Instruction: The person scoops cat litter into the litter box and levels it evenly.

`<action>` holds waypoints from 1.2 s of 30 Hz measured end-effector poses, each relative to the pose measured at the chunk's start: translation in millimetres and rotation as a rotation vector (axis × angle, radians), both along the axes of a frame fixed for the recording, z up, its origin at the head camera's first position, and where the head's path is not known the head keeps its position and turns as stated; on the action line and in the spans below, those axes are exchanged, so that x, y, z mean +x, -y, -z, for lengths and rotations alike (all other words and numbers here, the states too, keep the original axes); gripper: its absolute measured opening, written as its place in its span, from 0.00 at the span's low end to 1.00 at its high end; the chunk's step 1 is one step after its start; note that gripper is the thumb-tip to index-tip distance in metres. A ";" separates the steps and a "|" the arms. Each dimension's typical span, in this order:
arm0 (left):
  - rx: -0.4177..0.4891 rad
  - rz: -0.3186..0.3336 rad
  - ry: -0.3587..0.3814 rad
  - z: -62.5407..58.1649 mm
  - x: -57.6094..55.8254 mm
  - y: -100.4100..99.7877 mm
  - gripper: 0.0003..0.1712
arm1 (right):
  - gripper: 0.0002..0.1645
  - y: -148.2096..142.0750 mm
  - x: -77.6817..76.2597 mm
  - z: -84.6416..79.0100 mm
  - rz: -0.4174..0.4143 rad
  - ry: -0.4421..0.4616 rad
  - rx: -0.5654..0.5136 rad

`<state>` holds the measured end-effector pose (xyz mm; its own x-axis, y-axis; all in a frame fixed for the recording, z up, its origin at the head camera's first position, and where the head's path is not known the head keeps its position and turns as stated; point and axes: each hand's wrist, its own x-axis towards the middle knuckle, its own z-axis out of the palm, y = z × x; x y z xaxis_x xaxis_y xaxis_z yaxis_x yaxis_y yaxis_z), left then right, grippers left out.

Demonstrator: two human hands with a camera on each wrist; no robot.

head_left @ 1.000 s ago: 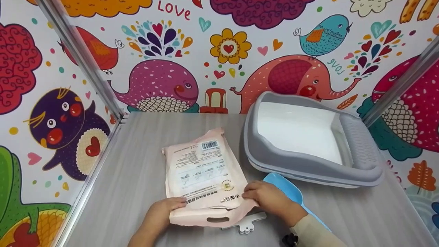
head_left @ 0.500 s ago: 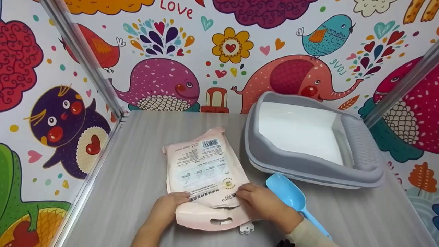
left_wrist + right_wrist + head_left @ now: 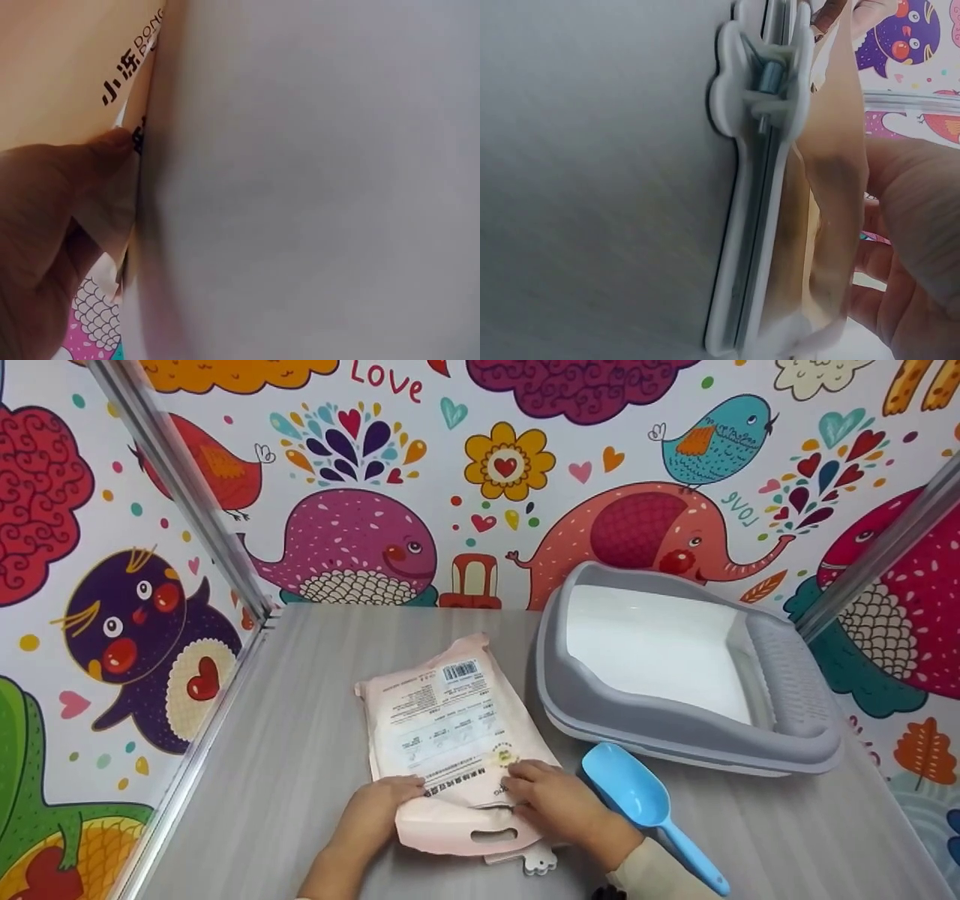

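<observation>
A pale pink printed bag (image 3: 450, 720) lies on the table, its near end creased and a handle slot cut in the flap. My left hand (image 3: 367, 817) grips the bag's near left corner; in the left wrist view that hand (image 3: 45, 217) pinches the bag's edge with the thumb on the printed face. At the near right corner my right hand (image 3: 566, 806) holds the bag, fingers curled at its edge. A white sealing clip with a scalloped grip (image 3: 540, 859) is partly hidden under the flap. In the right wrist view, this clip (image 3: 761, 187) lies close beside the bag's edge.
Right of the bag, a blue scoop (image 3: 634, 787) lies on the table (image 3: 300, 697), close to my right forearm. Behind it stands a grey and white litter box (image 3: 551, 675). Cartoon-printed walls (image 3: 360, 540) with metal corner posts (image 3: 187, 487) bound the table.
My right hand has moved left and my left hand slightly right and up along the bag. The flap's right end, raised earlier, is lower. The scoop shows more fully.
</observation>
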<state>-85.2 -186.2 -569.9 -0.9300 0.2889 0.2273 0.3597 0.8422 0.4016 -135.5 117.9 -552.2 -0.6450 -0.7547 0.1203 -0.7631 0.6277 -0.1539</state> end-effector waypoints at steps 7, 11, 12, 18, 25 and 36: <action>0.043 -0.044 0.034 0.7 -6.4 -6.8 0.13 | 0.21 2.4 -7.9 2.5 0.042 -0.006 -0.012; 0.043 -0.051 0.048 2.2 -11.3 -7.8 0.13 | 0.21 3.1 -11.7 5.9 0.061 -0.012 -0.039; 0.043 -0.054 0.051 2.4 -12.5 -7.9 0.13 | 0.22 3.2 -13.1 7.1 0.064 -0.013 -0.044; 0.047 -0.060 0.016 3.1 -17.6 -8.6 0.14 | 0.24 3.7 -19.8 9.3 0.080 -0.003 -0.063; 0.073 -0.076 0.035 2.9 -21.6 -12.9 0.15 | 0.24 3.8 -23.6 9.0 0.116 0.014 -0.084; 0.012 -0.017 0.064 1.5 -14.2 -11.2 0.16 | 0.25 7.7 -22.6 9.0 0.126 0.025 -0.038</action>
